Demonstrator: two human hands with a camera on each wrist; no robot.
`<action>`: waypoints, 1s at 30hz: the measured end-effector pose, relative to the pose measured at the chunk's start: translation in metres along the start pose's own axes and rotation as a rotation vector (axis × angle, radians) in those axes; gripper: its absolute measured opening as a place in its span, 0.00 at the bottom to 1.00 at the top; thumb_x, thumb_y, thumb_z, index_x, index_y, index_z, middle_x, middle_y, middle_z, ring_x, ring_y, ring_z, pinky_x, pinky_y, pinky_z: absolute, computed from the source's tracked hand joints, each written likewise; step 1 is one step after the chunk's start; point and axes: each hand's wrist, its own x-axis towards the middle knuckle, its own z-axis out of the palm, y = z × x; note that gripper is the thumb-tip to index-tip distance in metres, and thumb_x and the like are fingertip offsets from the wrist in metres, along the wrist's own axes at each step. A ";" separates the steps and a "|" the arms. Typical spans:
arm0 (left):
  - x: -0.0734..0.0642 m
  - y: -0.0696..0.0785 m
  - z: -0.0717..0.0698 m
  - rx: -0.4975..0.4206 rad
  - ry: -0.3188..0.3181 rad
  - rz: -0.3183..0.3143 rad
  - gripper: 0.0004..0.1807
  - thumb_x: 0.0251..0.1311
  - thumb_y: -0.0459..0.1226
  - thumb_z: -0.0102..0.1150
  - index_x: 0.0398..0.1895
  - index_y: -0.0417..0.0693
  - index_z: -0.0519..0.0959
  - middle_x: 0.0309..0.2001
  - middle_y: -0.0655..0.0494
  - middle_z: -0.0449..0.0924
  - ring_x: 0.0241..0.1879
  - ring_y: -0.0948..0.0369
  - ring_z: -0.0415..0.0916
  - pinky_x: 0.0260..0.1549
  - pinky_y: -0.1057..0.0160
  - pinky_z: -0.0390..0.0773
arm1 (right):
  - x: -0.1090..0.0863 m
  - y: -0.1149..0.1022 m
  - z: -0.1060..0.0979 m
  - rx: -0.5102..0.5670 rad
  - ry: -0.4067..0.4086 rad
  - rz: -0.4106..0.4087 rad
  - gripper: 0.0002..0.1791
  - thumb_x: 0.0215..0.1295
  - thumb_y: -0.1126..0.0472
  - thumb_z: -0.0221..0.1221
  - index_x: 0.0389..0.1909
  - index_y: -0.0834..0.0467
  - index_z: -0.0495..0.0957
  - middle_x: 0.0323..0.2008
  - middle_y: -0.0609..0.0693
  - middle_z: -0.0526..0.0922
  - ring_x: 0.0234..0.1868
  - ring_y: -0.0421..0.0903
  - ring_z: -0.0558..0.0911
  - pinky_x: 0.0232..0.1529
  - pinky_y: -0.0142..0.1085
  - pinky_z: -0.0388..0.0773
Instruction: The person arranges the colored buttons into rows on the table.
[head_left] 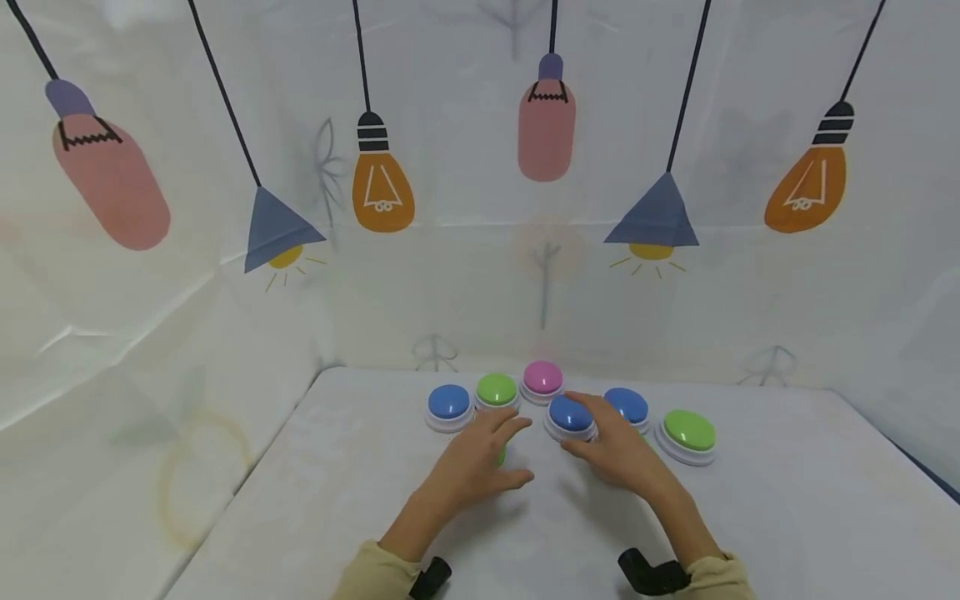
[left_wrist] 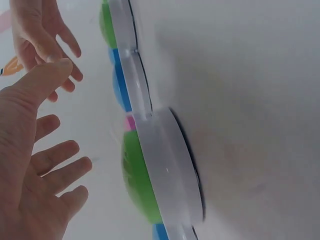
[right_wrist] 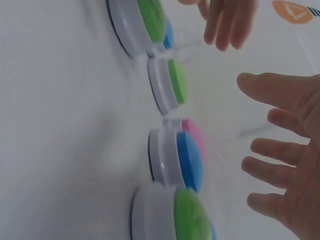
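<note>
One pink button [head_left: 543, 377] marks the far point of the group on the table [head_left: 337, 500]; it lies forward of both hands and between them.

Left hand [head_left: 471, 457]: open, fingers spread, thumb apart, nothing held. It hovers above the front-left green button [left_wrist: 140, 175], which it largely hides from the head view. The left wrist view shows a gap between fingers and dome.

Right hand [head_left: 617, 448]: open, nothing held. In the head view, forefinger and thumb bracket the centre blue button [head_left: 570, 414]. In the right wrist view, the fingertips stand clear of that dome; treat the bracketing as overlap in line of sight, not contact.

Governing relation (judgement): the centre blue button lies below the right fingertips and on the inner side of that hand, toward the left hand. The right hand is nearer. The button is round, dome up, with no long axis; height above the dome therefore matters more than wrist rotation.

Adjacent units: the left blue button [head_left: 449, 402] and rear green button [head_left: 497, 389] lie beyond the left hand. The right blue button [head_left: 626, 405] lies just beyond the right hand, the front-right green button [right_wrist: 192, 217] beneath it, and the end green button [head_left: 690, 431] to its right.
</note>
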 end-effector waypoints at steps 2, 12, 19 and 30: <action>0.006 0.008 0.004 0.002 -0.005 0.002 0.38 0.52 0.53 0.72 0.66 0.52 0.73 0.67 0.51 0.71 0.66 0.54 0.69 0.62 0.56 0.73 | -0.003 0.007 -0.007 0.001 0.007 0.012 0.38 0.64 0.54 0.65 0.72 0.57 0.63 0.69 0.62 0.67 0.70 0.66 0.65 0.63 0.65 0.64; 0.036 0.041 0.029 -0.066 -0.051 -0.027 0.39 0.53 0.57 0.70 0.68 0.58 0.71 0.68 0.54 0.70 0.65 0.57 0.70 0.56 0.59 0.78 | -0.019 0.038 -0.031 -0.038 0.037 0.001 0.38 0.62 0.55 0.66 0.71 0.61 0.63 0.67 0.67 0.67 0.68 0.69 0.65 0.61 0.67 0.65; 0.053 0.057 0.045 -0.152 -0.114 -0.021 0.39 0.53 0.55 0.71 0.69 0.58 0.70 0.67 0.58 0.71 0.65 0.61 0.70 0.58 0.62 0.75 | -0.027 0.057 -0.040 -0.039 0.044 -0.024 0.39 0.61 0.57 0.68 0.69 0.64 0.64 0.64 0.69 0.69 0.64 0.70 0.69 0.58 0.67 0.68; 0.069 0.071 0.074 -0.131 -0.145 -0.071 0.38 0.53 0.54 0.71 0.68 0.58 0.72 0.64 0.58 0.74 0.59 0.63 0.74 0.52 0.64 0.78 | -0.024 0.069 -0.036 0.038 -0.086 0.021 0.39 0.58 0.59 0.69 0.69 0.66 0.65 0.65 0.67 0.69 0.62 0.69 0.71 0.58 0.63 0.71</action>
